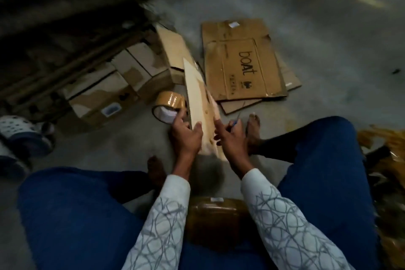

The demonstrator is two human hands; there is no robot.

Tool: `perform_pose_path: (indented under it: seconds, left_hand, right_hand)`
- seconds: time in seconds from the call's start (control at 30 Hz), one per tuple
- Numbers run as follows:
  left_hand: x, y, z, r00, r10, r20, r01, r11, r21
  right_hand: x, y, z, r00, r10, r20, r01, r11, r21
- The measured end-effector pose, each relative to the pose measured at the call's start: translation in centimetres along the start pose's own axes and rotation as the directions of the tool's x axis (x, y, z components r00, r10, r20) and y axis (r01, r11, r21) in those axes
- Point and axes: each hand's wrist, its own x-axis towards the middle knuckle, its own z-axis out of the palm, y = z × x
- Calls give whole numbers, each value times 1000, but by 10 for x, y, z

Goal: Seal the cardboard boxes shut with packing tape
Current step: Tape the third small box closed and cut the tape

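Observation:
I hold a flat piece of pale cardboard point(198, 98) on edge over the floor between my knees. My left hand point(186, 136) grips its left side, thumb on the near face. My right hand point(230, 138) presses its right side with straight fingers and also holds a thin blue-handled tool point(236, 122); what kind of tool is unclear. A brown packing tape roll point(168, 103) lies on the floor just left of the cardboard. A taped brown parcel point(215, 219) sits between my forearms near my lap.
Flattened boxes, one printed "boAt" point(243, 66), lie on the grey floor ahead. Several sealed cartons point(114, 87) line up at left. A sandal point(19, 133) is at far left. Crumpled brown tape waste point(385, 160) sits at right. My bare feet flank the cardboard.

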Motion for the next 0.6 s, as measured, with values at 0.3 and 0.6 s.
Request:
perform_pose_path:
  seconds: [0.3, 0.6]
  left_hand:
    - [-88, -54, -22, 999, 4, 51, -8, 997, 78]
    - [-55, -64, -15, 951, -270, 150, 282, 957, -68]
  right_hand:
    - [-46, 28, 26, 995, 81, 58, -73, 990, -124]
    - [-30, 57, 36, 976, 214, -38, -211, 975, 72]
